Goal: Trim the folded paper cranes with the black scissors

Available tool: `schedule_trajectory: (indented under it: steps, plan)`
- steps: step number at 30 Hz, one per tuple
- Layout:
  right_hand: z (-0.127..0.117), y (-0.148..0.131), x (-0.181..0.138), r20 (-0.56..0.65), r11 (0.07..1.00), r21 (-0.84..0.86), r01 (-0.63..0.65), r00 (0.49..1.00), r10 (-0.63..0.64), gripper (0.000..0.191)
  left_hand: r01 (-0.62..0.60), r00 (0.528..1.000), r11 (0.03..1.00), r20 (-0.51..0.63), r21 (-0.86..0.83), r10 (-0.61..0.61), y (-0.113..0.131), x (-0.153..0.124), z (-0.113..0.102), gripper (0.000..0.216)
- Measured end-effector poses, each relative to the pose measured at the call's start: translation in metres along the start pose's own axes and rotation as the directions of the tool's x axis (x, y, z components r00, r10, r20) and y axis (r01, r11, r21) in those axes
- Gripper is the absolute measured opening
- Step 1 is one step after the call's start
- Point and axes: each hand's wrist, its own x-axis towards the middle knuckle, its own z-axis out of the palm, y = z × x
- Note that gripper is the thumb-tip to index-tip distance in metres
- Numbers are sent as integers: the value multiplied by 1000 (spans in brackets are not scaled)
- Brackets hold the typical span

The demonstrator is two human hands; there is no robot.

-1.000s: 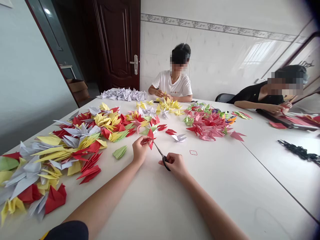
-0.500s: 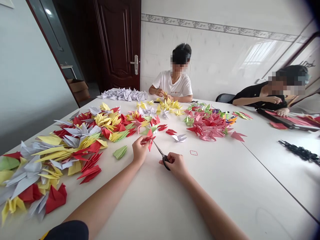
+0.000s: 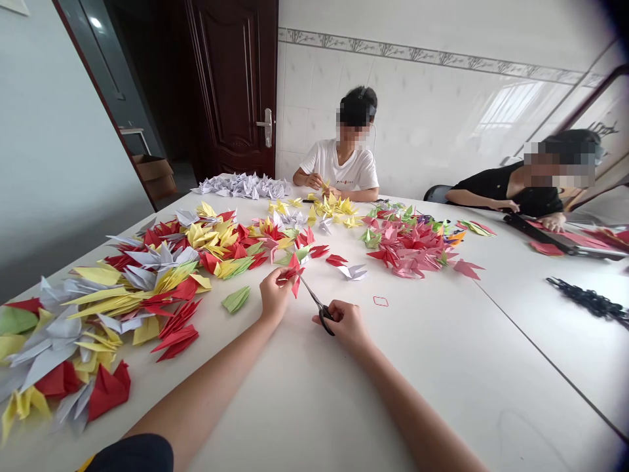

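My left hand point(image 3: 275, 296) pinches a small red folded paper piece point(image 3: 293, 272) just above the white table point(image 3: 442, 367). My right hand point(image 3: 344, 321) is closed round the black handles of a pair of scissors point(image 3: 317, 305), whose blades point up and left to the red piece. A lone green folded piece point(image 3: 236, 299) lies left of my left hand. A tiny red paper outline point(image 3: 380, 301) lies on the table to the right of the scissors.
Heaps of folded red, yellow and grey paper point(image 3: 122, 282) cover the left side. A pink and red heap point(image 3: 413, 242) lies further back, with a white heap point(image 3: 243, 185) by the door. Two people sit across, handling paper. A black strip point(image 3: 587, 300) lies at right.
My hands have stayed nearly still; the red piece turned slightly at the scissor blades. The person at right lowered a hand to the table.
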Motion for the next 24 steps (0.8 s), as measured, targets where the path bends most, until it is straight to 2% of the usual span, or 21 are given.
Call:
schedule_trajectory:
  steps: [10,15,19,24]
  plan:
    - [1,1,2,-1,1000,-6,-3,1000,3,45,3,1000,999,9,-41,-3,10,-2,1,17]
    - [-2,1,0,-22,994,103,28,999,-26,43,1,1000,997,1,-78,0,11,-1,0,18]
    - [-7,1,2,-127,984,178,20,992,3,35,1,1000,995,4,-102,-1,12,0,-2,16]
    - [-9,8,9,-262,977,211,-15,963,71,39,37,999,997,-8,-68,-37,7,1,-4,15]
